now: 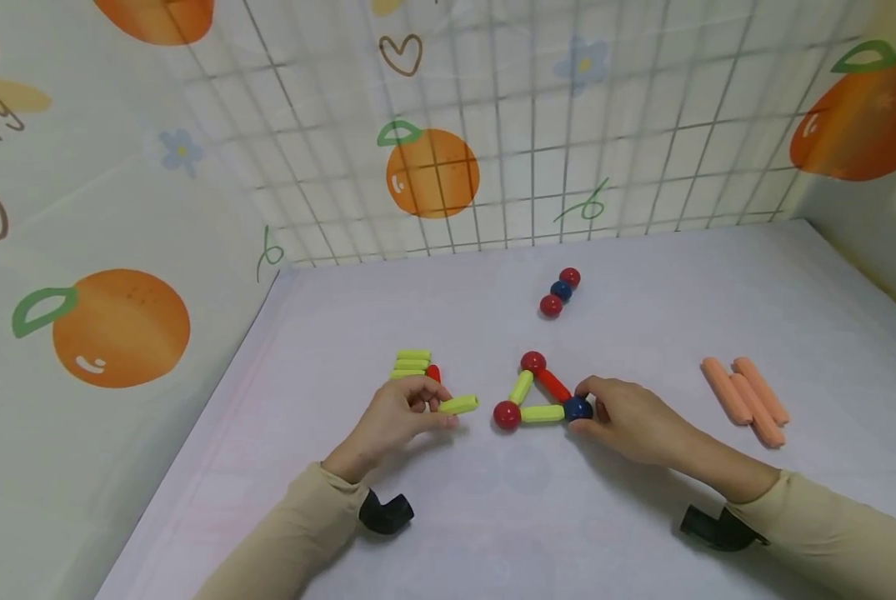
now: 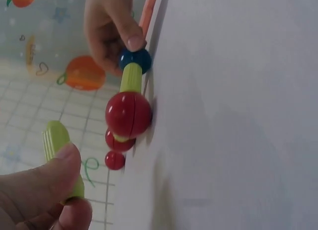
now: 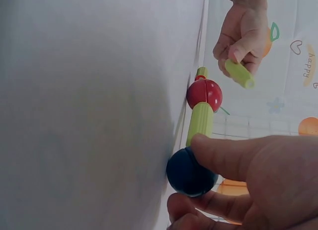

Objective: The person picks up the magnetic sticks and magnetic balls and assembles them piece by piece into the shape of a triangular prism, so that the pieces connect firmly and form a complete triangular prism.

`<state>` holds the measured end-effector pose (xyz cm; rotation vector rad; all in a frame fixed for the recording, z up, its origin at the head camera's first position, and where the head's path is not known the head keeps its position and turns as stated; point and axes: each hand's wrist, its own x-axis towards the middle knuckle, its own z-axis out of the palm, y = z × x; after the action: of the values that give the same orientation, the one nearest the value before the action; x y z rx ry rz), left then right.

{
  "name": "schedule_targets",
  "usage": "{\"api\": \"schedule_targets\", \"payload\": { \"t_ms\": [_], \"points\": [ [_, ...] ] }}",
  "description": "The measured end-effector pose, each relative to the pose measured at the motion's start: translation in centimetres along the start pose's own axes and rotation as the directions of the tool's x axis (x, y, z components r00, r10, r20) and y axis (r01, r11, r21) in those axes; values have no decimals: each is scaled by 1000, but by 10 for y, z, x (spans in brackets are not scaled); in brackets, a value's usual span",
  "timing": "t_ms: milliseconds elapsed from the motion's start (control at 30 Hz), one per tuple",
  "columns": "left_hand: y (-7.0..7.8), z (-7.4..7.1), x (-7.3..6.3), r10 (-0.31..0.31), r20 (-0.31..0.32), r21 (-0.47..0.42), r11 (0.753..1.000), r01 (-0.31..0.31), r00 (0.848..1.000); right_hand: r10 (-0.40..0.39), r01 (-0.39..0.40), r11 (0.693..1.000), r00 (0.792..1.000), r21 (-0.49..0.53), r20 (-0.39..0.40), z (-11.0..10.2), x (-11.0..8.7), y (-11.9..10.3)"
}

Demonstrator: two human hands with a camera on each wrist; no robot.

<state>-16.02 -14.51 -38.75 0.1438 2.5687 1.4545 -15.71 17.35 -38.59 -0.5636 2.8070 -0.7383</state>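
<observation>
Between thumb and fingers, my left hand (image 1: 406,412) pinches a short yellow-green rod (image 1: 458,405), held above the table. My right hand (image 1: 638,418) grips a dark blue ball (image 1: 578,407) at the right corner of a triangle lying on the table. From that ball a yellow-green rod (image 1: 543,414) runs to a red ball (image 1: 507,415), and a red rod (image 1: 555,386) runs to another red ball (image 1: 533,362). A second yellow-green rod (image 1: 521,388) joins the two red balls. In the left wrist view the pinched rod (image 2: 57,140) points upward, apart from the triangle.
Behind my left hand lie several yellow-green rods (image 1: 412,364) and a red rod (image 1: 433,373). Three orange rods (image 1: 748,400) lie at the right. Farther back, a blue ball (image 1: 561,290) sits between two red ones. A patterned cloth (image 1: 327,167) over a grid stands behind.
</observation>
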Motion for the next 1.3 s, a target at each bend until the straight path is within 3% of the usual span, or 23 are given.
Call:
{"api": "schedule_targets", "payload": {
  "t_ms": [233,433,533,867,1000,1167,1300],
  "points": [
    [9,19,8,26,60,25,999,-27,998,-8,8,1000,1000,14,4,1,1,-1],
    [21,35,13,138,72,89,986,-144,988,-11,11,1000,1000,16,0,1,1,-1],
    [25,42,15,157,84,106,980,-166,984,-21,21,1000,1000,18,-4,0,1,0],
    [28,49,19,182,106,152,968,-197,977,-35,35,999,999,14,-17,-2,0,2],
    [27,51,19,189,130,185,960,-211,973,2,-2,1000,1000,1,-13,-4,1,3],
    [25,55,16,133,159,170,972,-160,978,79,-81,996,996,-42,-34,-7,6,5],
    [25,60,11,111,192,191,970,-148,975,47,-50,997,997,-56,-59,-7,11,9]
  ]
}}
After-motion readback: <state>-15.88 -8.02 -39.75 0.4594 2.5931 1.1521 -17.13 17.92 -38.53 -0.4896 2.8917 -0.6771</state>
